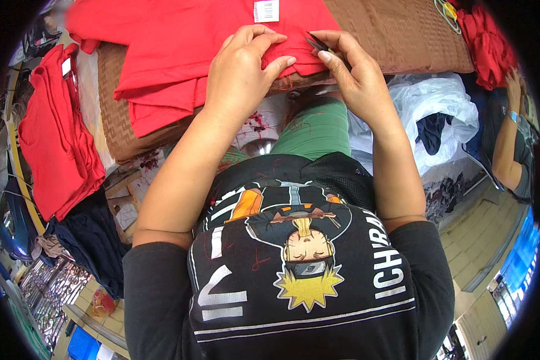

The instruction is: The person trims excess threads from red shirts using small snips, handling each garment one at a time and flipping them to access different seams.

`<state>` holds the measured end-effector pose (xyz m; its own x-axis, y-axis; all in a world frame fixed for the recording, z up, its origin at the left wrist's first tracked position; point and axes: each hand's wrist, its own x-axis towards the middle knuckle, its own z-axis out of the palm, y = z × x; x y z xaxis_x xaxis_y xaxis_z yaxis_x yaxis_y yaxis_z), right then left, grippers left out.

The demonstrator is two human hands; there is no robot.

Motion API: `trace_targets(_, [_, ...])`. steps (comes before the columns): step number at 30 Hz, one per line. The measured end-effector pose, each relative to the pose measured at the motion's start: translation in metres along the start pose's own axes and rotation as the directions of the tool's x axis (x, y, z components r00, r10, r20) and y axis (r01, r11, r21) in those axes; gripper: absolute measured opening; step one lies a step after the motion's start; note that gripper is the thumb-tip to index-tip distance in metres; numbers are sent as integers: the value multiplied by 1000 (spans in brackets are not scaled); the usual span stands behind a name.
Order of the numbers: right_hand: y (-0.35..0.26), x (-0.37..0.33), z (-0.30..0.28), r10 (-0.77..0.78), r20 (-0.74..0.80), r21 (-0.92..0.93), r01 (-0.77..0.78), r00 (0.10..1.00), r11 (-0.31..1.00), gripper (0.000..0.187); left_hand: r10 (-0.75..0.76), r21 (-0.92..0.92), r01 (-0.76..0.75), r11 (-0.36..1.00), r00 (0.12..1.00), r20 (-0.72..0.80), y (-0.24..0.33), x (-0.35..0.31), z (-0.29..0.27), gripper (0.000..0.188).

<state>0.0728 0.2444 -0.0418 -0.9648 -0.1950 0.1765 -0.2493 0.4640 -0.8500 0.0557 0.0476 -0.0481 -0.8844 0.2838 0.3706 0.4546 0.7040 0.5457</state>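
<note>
A red garment (180,48) lies folded in layers in front of me, with a white barcode tag (266,11) on its far part. My left hand (240,69) rests on the garment near its front edge. Its thumb and forefinger are apart, with red cloth showing between them; the other fingers are mostly hidden. Between the thumb and fingers of my right hand (357,72) is a pair of small dark thread snips (321,44). The blades point left over the cloth, close to the hem. Loose red threads (288,81) hang at the hem below my left thumb.
The garment lies on a brown woven-patterned surface (402,36). More red garments (60,138) are stacked at the left, above dark cloth (90,234). At the right are a clear plastic bag (429,99), bundled red cloth (492,51) and another person's arm (509,144).
</note>
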Motion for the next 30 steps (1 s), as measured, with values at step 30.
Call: trace_targets(30, [-17, 8, 17, -1, -20, 50, 2, 1000, 999, 20, 42, 67, -38, 997, 998, -47, 6, -8, -5, 23])
